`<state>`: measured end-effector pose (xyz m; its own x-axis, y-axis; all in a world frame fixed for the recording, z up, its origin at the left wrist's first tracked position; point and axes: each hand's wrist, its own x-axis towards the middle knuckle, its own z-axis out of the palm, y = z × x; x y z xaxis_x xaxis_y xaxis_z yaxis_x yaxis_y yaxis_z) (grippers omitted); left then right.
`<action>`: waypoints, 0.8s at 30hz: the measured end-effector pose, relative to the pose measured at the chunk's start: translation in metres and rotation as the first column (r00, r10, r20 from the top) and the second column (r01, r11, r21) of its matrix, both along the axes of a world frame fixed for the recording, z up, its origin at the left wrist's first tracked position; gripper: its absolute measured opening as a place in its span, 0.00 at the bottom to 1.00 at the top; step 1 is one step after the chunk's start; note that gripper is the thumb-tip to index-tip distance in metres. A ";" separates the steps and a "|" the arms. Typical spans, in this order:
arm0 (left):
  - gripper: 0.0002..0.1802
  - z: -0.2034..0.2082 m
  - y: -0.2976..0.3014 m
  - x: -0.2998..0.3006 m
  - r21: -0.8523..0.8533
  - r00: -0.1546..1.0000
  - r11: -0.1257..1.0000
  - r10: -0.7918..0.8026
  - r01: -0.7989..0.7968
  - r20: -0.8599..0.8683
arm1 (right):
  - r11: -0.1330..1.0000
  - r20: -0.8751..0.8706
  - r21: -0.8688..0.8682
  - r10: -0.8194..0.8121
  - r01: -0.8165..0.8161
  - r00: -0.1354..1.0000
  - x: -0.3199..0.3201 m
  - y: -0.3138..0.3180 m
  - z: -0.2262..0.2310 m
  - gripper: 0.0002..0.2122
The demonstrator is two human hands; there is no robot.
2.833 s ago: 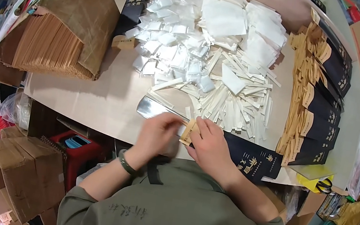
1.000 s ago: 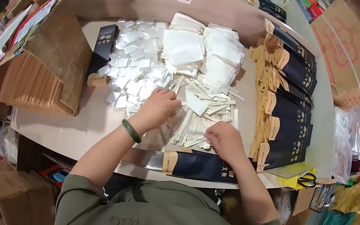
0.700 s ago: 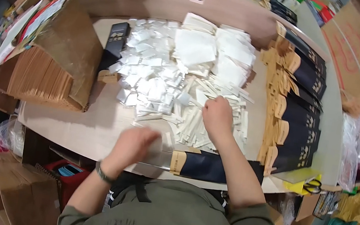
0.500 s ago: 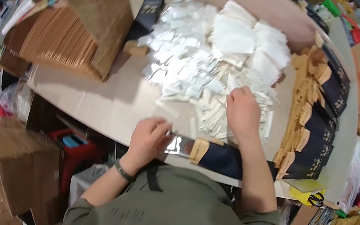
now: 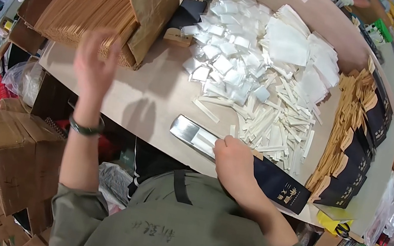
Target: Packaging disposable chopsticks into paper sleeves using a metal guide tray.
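Note:
My right hand [image 5: 233,161] is closed at the mouth of a dark blue paper sleeve [image 5: 281,185], pinching a white paper strip [image 5: 204,142]. That strip lies on a shiny metal piece [image 5: 185,130] that juts out leftward past the fingers. How far the strip reaches into the sleeve is hidden by the hand. Raised at the left, my blurred left hand [image 5: 96,60] has its fingers apart, with nothing visible in them. It is in front of an open carton [image 5: 154,5] packed with brown paper sleeves [image 5: 87,11].
Clear small packets [image 5: 223,64], folded white napkins [image 5: 288,41] and thin white paper strips [image 5: 279,121] are heaped mid-table. Dark sleeves with tan bands [image 5: 353,161] line the right side. A dark sleeve [image 5: 191,8] lies by the carton. Cardboard boxes [image 5: 17,154] stand lower left.
My left hand has left the metal piece and swung up and left to the carton. My right hand has come down from the strip heap to the sleeve; a white strip now lies on the metal.

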<state>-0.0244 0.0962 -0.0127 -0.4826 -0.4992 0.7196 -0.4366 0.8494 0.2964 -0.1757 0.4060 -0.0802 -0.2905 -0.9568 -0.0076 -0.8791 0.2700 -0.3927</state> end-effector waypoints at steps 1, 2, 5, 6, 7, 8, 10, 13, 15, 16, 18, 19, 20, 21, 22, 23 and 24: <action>0.12 0.021 -0.018 -0.011 -0.020 0.997 0.998 0.068 -0.067 0.044 | 0.998 -0.073 -0.055 -0.004 0.000 0.997 -0.003 -0.001 0.002 0.03; 0.14 0.037 -0.033 -0.019 -0.046 0.987 0.990 0.138 -0.134 0.082 | 0.998 -0.085 -0.064 -0.005 -0.001 0.996 -0.004 0.000 0.006 0.03; 0.15 0.024 -0.105 -0.020 0.151 0.775 0.938 0.160 -0.313 0.611 | 0.995 -0.035 -0.043 -0.089 0.087 0.995 0.001 0.012 0.015 0.02; 0.19 -0.015 -0.134 0.002 0.029 0.806 0.993 0.075 -0.114 0.587 | 0.995 -0.013 0.018 -0.093 0.094 0.996 0.003 0.012 0.006 0.02; 0.16 -0.031 -0.120 -0.004 -0.101 0.869 0.988 0.149 -0.115 0.472 | 0.986 -0.029 0.146 -0.074 0.077 0.997 -0.001 0.015 -0.012 0.03; 0.14 -0.043 -0.118 -0.012 -0.061 0.924 0.994 0.103 -0.086 0.367 | 0.995 0.065 0.071 -0.080 0.075 0.995 -0.005 0.018 -0.016 0.04; 0.11 -0.038 -0.105 -0.025 0.007 0.882 0.996 0.078 -0.092 0.464 | 0.995 0.028 -0.057 -0.086 0.087 0.996 -0.002 0.026 -0.027 0.06; 0.12 -0.015 -0.096 -0.029 -0.016 0.782 0.999 0.032 -0.028 0.622 | 0.979 0.003 -0.198 -0.036 0.035 0.999 0.006 0.033 -0.023 0.10; 0.14 -0.003 -0.094 -0.034 -0.012 0.825 1.000 -0.011 0.021 0.564 | 0.951 -0.164 -0.254 0.135 -0.174 0.977 0.004 0.039 -0.029 0.10; 0.17 0.002 -0.089 -0.031 0.001 0.856 0.997 -0.061 0.071 0.514 | 0.964 -0.154 -0.217 0.118 -0.151 0.981 0.004 0.041 -0.027 0.09; 0.19 0.005 -0.085 -0.018 0.015 0.849 1.000 -0.005 -0.004 0.529 | 0.960 -0.089 -0.243 0.121 -0.139 0.989 0.006 0.041 -0.021 0.09; 0.21 0.007 -0.084 -0.014 0.016 0.852 0.998 0.047 -0.065 0.522 | 0.954 -0.050 -0.275 0.109 -0.118 0.993 0.003 0.039 -0.019 0.09; 0.20 0.013 -0.083 -0.005 0.123 0.809 0.983 0.041 -0.138 0.586 | 0.953 -0.030 -0.285 0.093 -0.098 0.995 0.000 0.038 -0.019 0.09; 0.16 -0.001 -0.080 0.006 0.059 0.931 0.995 0.055 -0.082 0.360 | 0.957 -0.015 -0.280 0.076 -0.077 0.997 0.000 0.040 -0.020 0.09; 0.13 -0.013 -0.069 0.028 -0.019 0.991 0.998 0.064 -0.062 0.114 | 0.943 -0.015 -0.326 0.064 -0.066 0.998 -0.001 0.040 -0.021 0.08; 0.11 -0.023 -0.050 0.044 0.377 0.996 0.926 0.012 0.020 -0.083 | 0.929 -0.009 -0.368 0.031 -0.032 0.999 -0.001 0.042 -0.022 0.07; 0.10 -0.034 -0.030 0.059 0.696 0.962 0.700 0.051 0.158 -0.269 | 0.922 0.041 -0.387 0.012 0.005 0.999 -0.005 0.042 -0.028 0.07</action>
